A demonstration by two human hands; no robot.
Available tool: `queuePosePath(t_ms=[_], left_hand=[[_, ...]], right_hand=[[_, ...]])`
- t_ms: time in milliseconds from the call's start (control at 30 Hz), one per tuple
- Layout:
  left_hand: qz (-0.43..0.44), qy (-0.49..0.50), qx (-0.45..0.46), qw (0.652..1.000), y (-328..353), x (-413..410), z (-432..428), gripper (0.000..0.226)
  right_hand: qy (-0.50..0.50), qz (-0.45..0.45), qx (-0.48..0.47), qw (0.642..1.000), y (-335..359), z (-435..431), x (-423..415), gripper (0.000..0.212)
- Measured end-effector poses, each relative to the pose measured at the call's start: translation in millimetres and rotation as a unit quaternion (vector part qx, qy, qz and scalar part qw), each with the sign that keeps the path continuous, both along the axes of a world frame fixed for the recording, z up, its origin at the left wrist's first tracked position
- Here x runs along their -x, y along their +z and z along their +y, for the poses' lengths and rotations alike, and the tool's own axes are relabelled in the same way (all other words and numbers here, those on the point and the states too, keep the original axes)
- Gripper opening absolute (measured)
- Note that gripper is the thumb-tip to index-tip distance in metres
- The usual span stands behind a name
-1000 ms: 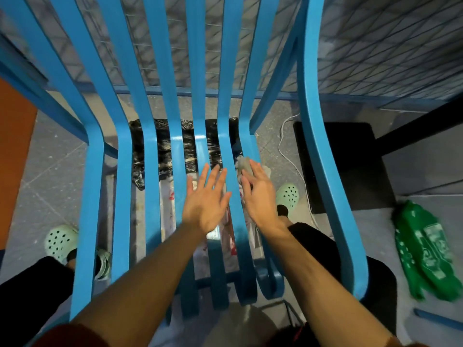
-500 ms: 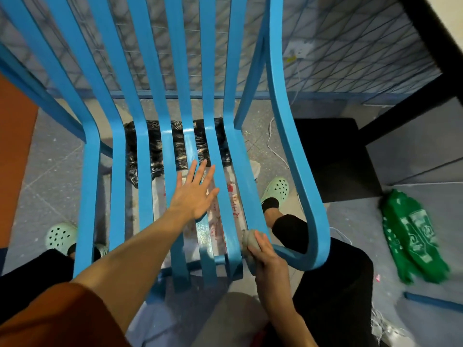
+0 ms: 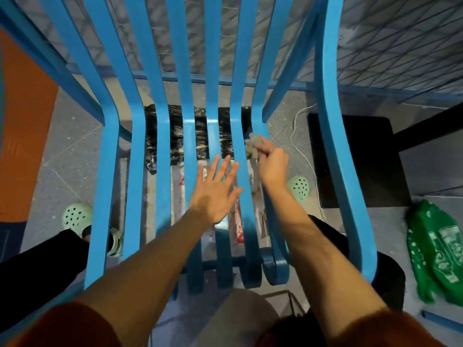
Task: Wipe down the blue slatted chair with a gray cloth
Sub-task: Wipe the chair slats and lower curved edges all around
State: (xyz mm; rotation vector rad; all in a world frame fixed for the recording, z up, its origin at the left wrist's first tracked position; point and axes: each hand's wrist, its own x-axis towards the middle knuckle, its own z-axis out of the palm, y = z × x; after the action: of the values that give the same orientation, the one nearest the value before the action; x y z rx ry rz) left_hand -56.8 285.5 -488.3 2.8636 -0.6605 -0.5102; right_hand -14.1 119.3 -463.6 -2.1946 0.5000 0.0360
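Head | right hand (image 3: 271, 164) fingers clench gray cloth (image 3: 251, 145) | left hand (image 3: 215, 194) splayed

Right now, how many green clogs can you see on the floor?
2: one clog at the left, beside the chair's outer slat, one clog at the right, behind the right forearm. Both partly hidden.

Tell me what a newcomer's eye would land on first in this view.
The bright blue slatted chair fills the frame, its slats running from the top down to the curled front edge. At centre the left hand lies open and flat on the seat slats, while the right hand presses a bunched gray cloth against a slat further back. A green bag lies on the floor at far right.
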Motion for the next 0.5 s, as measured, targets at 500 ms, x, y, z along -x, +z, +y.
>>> queuePosePath(t_ms=[500], left_hand=[[0.083, -0.013, 0.001, 0.996, 11, -9, 6, 0.066]], right_hand=[[0.06, 0.002, 0.024, 0.998, 14, 9, 132, 0.045]])
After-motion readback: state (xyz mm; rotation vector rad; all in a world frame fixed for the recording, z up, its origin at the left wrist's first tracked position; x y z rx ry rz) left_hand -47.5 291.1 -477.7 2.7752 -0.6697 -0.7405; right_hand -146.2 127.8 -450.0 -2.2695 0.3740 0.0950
